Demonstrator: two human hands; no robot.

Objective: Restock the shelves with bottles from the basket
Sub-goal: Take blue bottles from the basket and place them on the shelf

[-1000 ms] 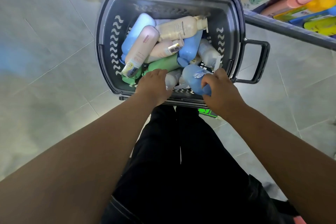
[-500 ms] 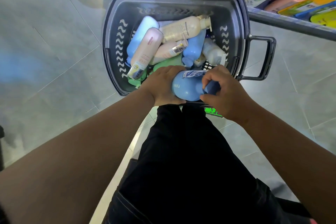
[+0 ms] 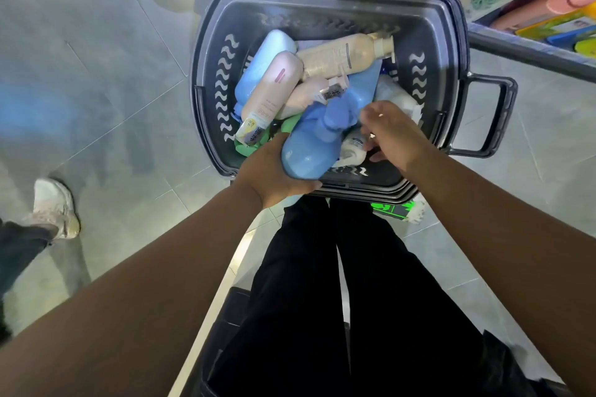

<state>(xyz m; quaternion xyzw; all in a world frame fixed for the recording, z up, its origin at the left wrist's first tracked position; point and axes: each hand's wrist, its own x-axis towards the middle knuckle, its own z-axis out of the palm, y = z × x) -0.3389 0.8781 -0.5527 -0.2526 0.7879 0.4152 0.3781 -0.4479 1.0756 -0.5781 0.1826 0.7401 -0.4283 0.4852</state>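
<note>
A dark grey basket (image 3: 322, 10) stands on the floor before me, filled with several bottles: pale blue, pink (image 3: 274, 90), cream (image 3: 342, 56), white and green. My left hand (image 3: 274, 171) grips the base of a blue pump bottle (image 3: 309, 148) and holds it just above the basket's near edge, pump pointing away. My right hand (image 3: 390, 135) reaches down beside that bottle, its fingers curled round a small white bottle (image 3: 353, 147) lying in the basket. The shelf (image 3: 529, 48) with stocked bottles runs along the top right.
The basket's side handle (image 3: 493, 116) sticks out to the right, near the shelf edge. Another person's white shoe (image 3: 54, 206) stands on the grey tiled floor at the left. My black-trousered legs fill the lower middle.
My left hand has taken the blue bottle over and turned it pump-away. My right hand has let go of it and moved down to the small white bottle.
</note>
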